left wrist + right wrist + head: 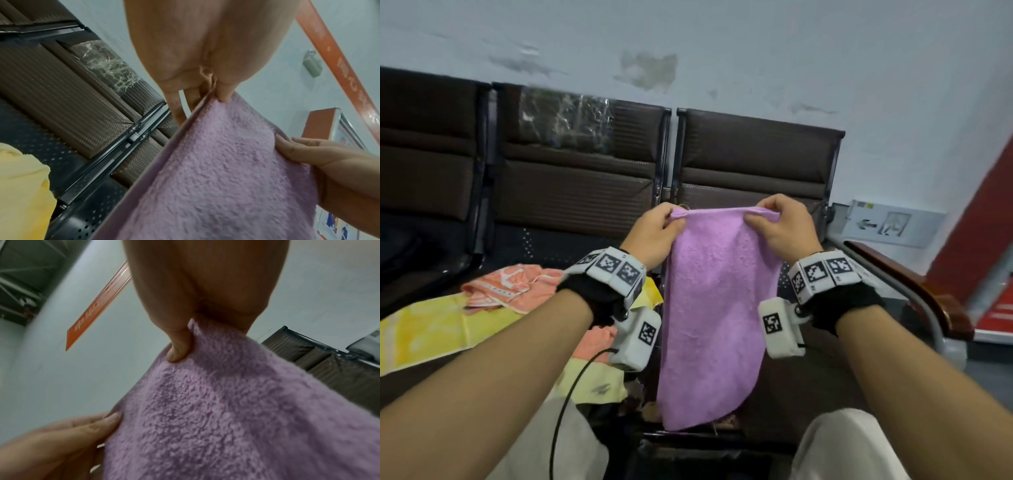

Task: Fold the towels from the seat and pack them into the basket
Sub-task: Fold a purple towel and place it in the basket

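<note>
Brown waiting-room seats (pixel 571 192) behind | left hand (pixel 654 236) – right hand (pixel 780 226) pinch purple towel (pixel 715 308) top corners | towel hangs below both grips

The head camera is sitting up high and looking forward and down. It is seeing both arms, the purple towel (pixel 709 308), the row of brown seats (pixel 578 178) and the wall behind.

The left wrist camera is looking up along the left hand (pixel 205 53) from very close. The right wrist camera is looking up along the right hand (pixel 207 288), also very close.

All three views are sharing the purple towel, both hands and the brown seats.
</note>
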{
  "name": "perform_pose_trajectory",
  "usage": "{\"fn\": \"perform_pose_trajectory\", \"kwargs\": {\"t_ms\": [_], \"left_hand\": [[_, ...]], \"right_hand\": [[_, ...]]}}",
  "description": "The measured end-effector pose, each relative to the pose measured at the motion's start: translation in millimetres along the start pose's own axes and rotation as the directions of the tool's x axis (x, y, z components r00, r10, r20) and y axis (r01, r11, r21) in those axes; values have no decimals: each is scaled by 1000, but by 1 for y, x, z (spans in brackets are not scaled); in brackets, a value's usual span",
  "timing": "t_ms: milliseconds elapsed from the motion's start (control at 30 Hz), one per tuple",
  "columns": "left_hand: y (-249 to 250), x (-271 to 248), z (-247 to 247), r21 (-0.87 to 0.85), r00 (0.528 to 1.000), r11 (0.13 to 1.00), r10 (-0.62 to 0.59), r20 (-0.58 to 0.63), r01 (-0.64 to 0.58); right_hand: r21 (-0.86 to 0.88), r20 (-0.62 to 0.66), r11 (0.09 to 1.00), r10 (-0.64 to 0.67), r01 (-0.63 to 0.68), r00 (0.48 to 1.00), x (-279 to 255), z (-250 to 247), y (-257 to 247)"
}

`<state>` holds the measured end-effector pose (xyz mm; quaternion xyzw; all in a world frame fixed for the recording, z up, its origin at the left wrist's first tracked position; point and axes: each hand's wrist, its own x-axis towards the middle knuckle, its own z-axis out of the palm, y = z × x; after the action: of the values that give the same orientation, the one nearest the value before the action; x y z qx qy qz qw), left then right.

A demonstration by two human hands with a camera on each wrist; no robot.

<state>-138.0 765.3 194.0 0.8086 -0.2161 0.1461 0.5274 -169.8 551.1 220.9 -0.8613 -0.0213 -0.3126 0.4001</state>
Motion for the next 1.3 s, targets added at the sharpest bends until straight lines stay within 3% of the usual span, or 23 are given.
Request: {"fn": "perform_pose_trajectory", "kwargs": {"t_ms": [100,300,567,700,833,967,1133,1233,1300], "left_hand": [[-2,19,11,24,999,999,-36,-16,36],[6,23,25,-95,991,995,-21,-129,9],[-29,-92,48,-109,989,984,-140,48,144],[-58,-148,56,-105,956,963,-226,188,249],[-85,-170,71,-26,926,948,-302,227,316],[-107,-155,81,39,909,934,-355,221,355],[-131,-104,100,44,920,943,-331,208,330],[-150,-69,116,119,895,933,-360,263,340],[-163,-52,127,176,870,910,-411,273,375]], "right_hand": [[-16,-21,1000,19,-20,1000,10,5,7],[128,-31,989,-72,75,997,-12,-2,7],[172,177,982,41,-72,983,-132,-4,44],[104,289,973,169,-206,942,-181,4,74],[-13,362,947,304,-321,881,-199,26,101],[-37,364,926,363,-376,858,-187,47,122],[-106,344,917,397,-385,851,-140,66,152],[-178,325,902,430,-393,842,-112,73,171],[-261,341,875,478,-407,810,-100,78,183]]}}
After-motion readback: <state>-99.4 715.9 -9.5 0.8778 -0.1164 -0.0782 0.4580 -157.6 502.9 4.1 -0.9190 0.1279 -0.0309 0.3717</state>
